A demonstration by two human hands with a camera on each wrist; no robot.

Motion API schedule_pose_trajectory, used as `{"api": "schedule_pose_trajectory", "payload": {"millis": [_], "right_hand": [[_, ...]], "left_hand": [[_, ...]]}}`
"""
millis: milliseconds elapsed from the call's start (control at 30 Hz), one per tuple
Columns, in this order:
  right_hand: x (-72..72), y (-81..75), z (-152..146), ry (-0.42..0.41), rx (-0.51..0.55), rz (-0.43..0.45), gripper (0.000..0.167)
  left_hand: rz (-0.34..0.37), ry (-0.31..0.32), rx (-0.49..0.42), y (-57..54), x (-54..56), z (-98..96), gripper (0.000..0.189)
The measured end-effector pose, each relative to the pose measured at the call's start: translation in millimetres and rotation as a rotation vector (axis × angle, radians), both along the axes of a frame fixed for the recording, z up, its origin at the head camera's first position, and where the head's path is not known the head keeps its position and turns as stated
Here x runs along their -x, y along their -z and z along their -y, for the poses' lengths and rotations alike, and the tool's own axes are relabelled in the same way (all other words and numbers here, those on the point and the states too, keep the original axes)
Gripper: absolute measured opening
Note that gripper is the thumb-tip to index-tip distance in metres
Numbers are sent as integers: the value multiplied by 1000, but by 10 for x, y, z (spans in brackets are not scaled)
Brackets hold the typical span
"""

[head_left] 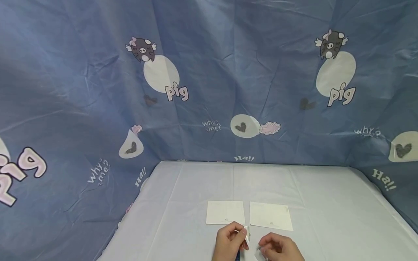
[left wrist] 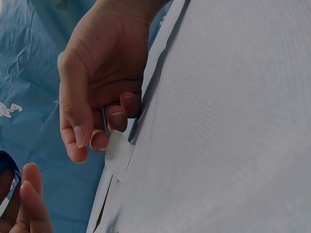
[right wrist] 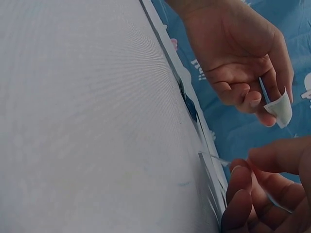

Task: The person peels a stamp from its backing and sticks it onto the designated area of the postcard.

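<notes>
My left hand (head_left: 229, 242) pinches a small whitish piece (head_left: 247, 233), like a scrap of paper or film, between thumb and finger. In the right wrist view this piece (right wrist: 281, 110) is curved and stands out past the fingertips. To its right, my right hand (head_left: 281, 248) has its fingers curled, with a thin whitish sheet (head_left: 259, 255) at the thumb and fingertips. A thin, see-through edge of it (right wrist: 216, 158) shows in the right wrist view. Just beyond the hands lie a left white card (head_left: 224, 212) and a right white card (head_left: 271, 216), each with a small mark.
A white cloth (head_left: 183, 206) covers the table. Blue curtains (head_left: 202, 65) printed with pigs and words surround its back and sides. Something dark blue (head_left: 237, 256) shows beside the left hand, mostly hidden.
</notes>
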State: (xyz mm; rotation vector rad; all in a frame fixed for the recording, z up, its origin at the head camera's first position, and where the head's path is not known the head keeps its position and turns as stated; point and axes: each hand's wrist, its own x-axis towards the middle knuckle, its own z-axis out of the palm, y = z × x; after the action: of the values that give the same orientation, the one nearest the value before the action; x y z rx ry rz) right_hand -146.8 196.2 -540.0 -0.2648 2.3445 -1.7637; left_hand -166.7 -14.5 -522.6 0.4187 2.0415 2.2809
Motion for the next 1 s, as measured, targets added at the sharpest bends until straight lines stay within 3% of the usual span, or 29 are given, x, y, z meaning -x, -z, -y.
{"api": "schedule_pose_trajectory", "payload": {"millis": [200,333,467,733,1000], "right_hand": [[6,-52,-6,44,17,3,19],[-17,-94,-2,75,59,10,25],[-37,-140,9,107,75,-25,29],[-73,-169,44,116,99,-124,34],[-99,-153,87,155,111,-161,37]], "left_hand": [[-28,8,2,16,25,10,17],[7,14,-13,8,7,5,17],[33,10,-9,-15,-25,-12,13],[-13,27,11,3,-26,-23,14],[40,45,21,2,-37,-48,12]]}}
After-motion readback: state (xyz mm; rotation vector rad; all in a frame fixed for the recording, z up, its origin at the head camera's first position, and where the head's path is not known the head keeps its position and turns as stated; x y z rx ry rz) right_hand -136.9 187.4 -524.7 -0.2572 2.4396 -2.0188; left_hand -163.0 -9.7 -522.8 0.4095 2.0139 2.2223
